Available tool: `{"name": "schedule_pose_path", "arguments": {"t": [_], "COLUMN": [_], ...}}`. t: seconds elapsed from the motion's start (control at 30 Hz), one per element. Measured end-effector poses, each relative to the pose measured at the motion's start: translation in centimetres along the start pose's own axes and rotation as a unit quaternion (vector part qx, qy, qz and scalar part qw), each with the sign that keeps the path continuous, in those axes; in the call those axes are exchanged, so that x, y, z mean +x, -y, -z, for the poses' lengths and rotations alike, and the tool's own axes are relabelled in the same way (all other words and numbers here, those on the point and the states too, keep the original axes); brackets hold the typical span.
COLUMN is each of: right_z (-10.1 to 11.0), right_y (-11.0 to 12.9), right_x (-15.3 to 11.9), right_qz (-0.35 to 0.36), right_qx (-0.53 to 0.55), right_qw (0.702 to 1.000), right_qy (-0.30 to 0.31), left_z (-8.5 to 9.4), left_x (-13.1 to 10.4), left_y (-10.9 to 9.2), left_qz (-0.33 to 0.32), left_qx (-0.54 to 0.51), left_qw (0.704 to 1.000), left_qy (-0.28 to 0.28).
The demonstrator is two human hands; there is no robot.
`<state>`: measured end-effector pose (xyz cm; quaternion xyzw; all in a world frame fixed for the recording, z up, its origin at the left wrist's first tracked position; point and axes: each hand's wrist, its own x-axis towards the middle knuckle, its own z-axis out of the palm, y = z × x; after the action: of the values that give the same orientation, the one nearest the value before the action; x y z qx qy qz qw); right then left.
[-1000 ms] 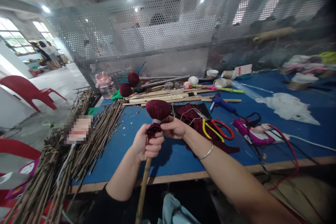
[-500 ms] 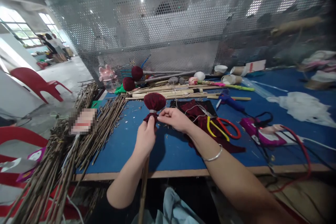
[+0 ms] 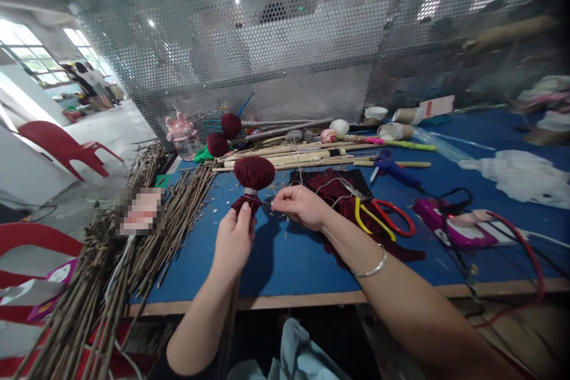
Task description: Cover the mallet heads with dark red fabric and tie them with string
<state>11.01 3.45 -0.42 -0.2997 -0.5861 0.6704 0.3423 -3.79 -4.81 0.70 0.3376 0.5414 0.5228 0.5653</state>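
My left hand [image 3: 235, 236] is closed around the gathered cloth and stick below a dark red cloth-covered ball [image 3: 254, 172]. Pale string [image 3: 250, 192] is wound about the ball's neck, and the cloth flares out beneath it. The wooden stick [image 3: 232, 309] runs down toward my lap, partly behind my forearm. To the right, my right hand [image 3: 297, 206] pinches the string, drawn tight from the neck. Beyond that hand lies dark red fabric [image 3: 323, 181], with scissors [image 3: 378, 217] with one yellow and one red handle on it.
Bundled twigs [image 3: 182, 214] cover the table's left side. Two finished-looking dark red balls [image 3: 231, 125] on sticks lie at the back. A blue glue gun [image 3: 394, 171], a purple box [image 3: 454, 222] with cables and a white plastic bag [image 3: 519, 181] are at right.
The ball and my left hand have shifted slightly left and the ball tilts less toward me. My right hand has moved away from the neck, stretching the string between the hands.
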Motion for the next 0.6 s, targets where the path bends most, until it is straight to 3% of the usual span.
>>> {"name": "schedule_pose_path", "arguments": {"t": [0.07, 0.13, 0.27, 0.37, 0.43, 0.5, 0.6], "right_z": [-0.3, -0.5, -0.8, -0.5, -0.2, 0.1, 0.3], "right_y": [-0.3, -0.5, -0.8, -1.2, -1.5, -1.7, -1.5], "right_x": [0.3, 0.5, 0.3, -0.1, -0.2, -0.1, 0.1], "right_qz": [-0.016, -0.01, 0.017, -0.025, -0.048, -0.05, -0.027], "right_qx": [0.014, 0.032, 0.08, 0.137, 0.161, 0.167, 0.146], "right_qw": [1.0, 0.999, 0.997, 0.988, 0.981, 0.98, 0.988], "right_qy": [-0.006, -0.009, 0.002, 0.072, 0.1, 0.092, 0.051], "left_z": [0.0, 0.0, 0.2, 0.5, 0.6, 0.6, 0.4], "left_x": [-0.4, -0.7, -0.2, 0.9, 1.6, 2.1, 1.9], "left_y": [-0.4, -0.8, -0.9, -0.4, -0.1, 0.2, 0.0], "left_qz": [-0.007, 0.05, 0.179, 0.247, 0.273, 0.271, 0.204], "left_qx": [-0.033, -0.085, -0.169, -0.206, -0.218, -0.211, -0.139], "left_qw": [0.999, 0.988, 0.92, 0.864, 0.847, 0.854, 0.92], "left_qy": [0.028, 0.115, 0.305, 0.387, 0.4, 0.392, 0.304]}}
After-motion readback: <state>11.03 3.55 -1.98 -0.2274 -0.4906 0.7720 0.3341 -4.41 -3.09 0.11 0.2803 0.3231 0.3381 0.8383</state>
